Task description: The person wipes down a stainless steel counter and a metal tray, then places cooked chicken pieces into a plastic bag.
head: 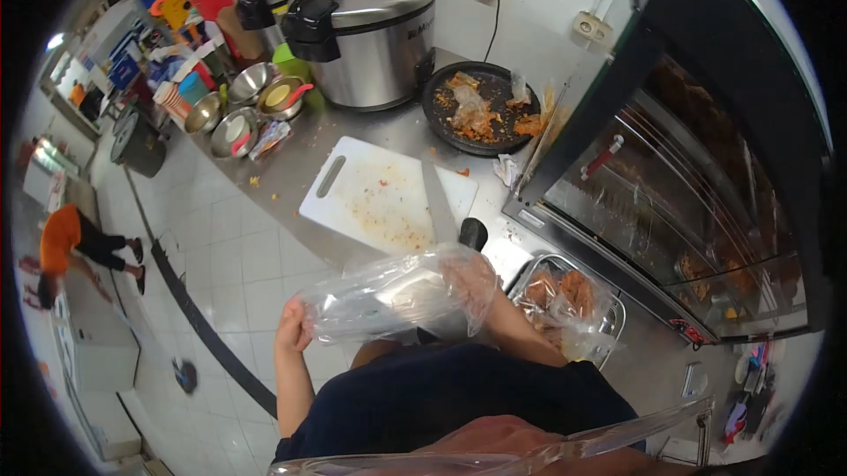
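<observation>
My left hand (294,325) grips one end of a clear plastic bag (377,297), stretched sideways in front of my body. My right hand (468,281) is at the bag's other end, seen through the film; whether its fingers pinch the plastic is unclear. Just beyond the bag lies a white cutting board (377,195) scattered with orange crumbs. A wide-bladed knife (437,198) rests on the board, its black handle (473,234) past the edge near my right hand. Beside my right forearm, a metal tray (619,324) holds fried pieces (577,292) in clear bags.
A black round pan (440,135) holds crumbs and crumpled plastic. Large rice cookers (377,46) stand against the wall. Metal bowls (235,132) sit at the counter's left end. A glass display warmer (662,211) borders the right. A person in orange (61,238) bends over at far left.
</observation>
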Action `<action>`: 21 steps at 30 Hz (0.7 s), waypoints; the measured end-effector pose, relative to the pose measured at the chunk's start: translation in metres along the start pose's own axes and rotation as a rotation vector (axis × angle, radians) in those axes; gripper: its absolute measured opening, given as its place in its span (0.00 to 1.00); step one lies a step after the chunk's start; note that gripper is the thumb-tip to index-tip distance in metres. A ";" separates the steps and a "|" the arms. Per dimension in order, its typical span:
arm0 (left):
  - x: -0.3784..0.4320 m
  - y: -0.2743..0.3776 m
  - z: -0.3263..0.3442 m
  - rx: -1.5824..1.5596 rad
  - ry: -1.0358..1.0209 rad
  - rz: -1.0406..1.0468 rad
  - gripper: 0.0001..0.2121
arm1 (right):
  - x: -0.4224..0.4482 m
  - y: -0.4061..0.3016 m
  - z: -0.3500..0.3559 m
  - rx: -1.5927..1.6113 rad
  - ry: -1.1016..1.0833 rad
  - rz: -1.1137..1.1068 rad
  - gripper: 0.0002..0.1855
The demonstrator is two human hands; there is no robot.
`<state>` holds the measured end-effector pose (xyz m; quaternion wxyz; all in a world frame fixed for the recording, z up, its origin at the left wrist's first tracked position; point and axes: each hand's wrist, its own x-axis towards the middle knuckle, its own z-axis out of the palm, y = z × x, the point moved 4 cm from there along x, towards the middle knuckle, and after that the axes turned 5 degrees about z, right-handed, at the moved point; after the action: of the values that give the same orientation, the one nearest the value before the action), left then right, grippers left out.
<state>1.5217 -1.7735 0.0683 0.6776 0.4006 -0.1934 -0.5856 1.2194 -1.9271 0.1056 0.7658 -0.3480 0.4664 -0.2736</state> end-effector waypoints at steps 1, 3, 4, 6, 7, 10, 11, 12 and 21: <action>0.015 0.006 0.000 0.147 -0.136 -0.075 0.15 | 0.015 0.003 0.004 0.193 0.024 0.045 0.05; 0.055 0.005 -0.021 0.376 -0.181 -0.140 0.15 | 0.056 0.019 -0.003 0.424 -0.119 0.085 0.11; 0.073 0.005 -0.037 0.611 -0.199 -0.184 0.16 | 0.058 -0.002 0.014 0.196 -0.072 0.005 0.16; 0.114 0.007 -0.057 0.856 -0.268 -0.235 0.16 | 0.066 -0.030 0.037 -0.171 0.021 -0.035 0.32; 0.135 0.010 -0.057 0.544 -0.123 -0.186 0.14 | 0.077 -0.029 0.037 -0.156 0.054 -0.046 0.32; 0.201 0.020 -0.078 0.258 -0.008 -0.156 0.10 | 0.109 -0.031 0.043 -0.414 0.223 -0.115 0.34; 0.221 0.022 -0.086 0.290 -0.012 -0.152 0.09 | 0.119 -0.036 0.050 -0.415 0.250 -0.116 0.34; 0.240 0.024 -0.082 0.285 -0.045 -0.170 0.09 | 0.131 -0.038 0.045 -0.501 0.405 -0.052 0.33; 0.299 0.033 -0.080 0.386 0.045 -0.369 0.08 | 0.193 -0.154 -0.018 -1.240 1.042 -0.199 0.47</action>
<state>1.6727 -2.0316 -0.0169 0.4745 0.5639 -0.2097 -0.6425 1.2686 -2.1696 0.1202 0.0909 -0.5763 0.7964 -0.1592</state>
